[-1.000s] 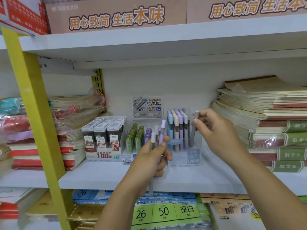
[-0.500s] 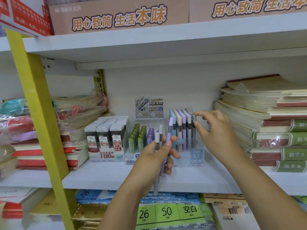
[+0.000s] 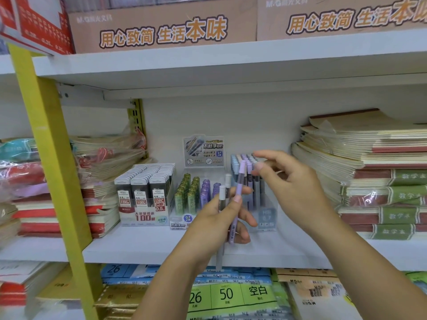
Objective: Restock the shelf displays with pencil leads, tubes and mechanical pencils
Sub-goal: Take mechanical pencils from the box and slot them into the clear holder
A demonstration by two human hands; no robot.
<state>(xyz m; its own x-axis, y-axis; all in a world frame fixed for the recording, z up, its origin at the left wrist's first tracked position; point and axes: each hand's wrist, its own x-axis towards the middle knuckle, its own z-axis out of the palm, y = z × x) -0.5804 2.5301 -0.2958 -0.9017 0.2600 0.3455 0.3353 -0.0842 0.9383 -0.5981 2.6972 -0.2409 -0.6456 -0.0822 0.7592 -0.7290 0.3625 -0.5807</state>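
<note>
My left hand is shut on a few mechanical pencils, a purple one and white ones, held upright before the shelf. My right hand hovers open with spread fingers, its thumb and forefinger near the purple pencil's top. Behind the hands stands a clear display box packed with pastel mechanical pencils. Left of it sit a display of green and purple lead tubes and a box of black 0.5 lead cases.
Stacks of notebooks fill the shelf's right side, wrapped notebook packs the left. A yellow upright post stands at left. The white shelf board has bare room in front. Paper packs lie on the shelf below.
My right hand let go of a pencil in the display box and drew back toward the left hand. My left hand raised the pencils slightly to the right.
</note>
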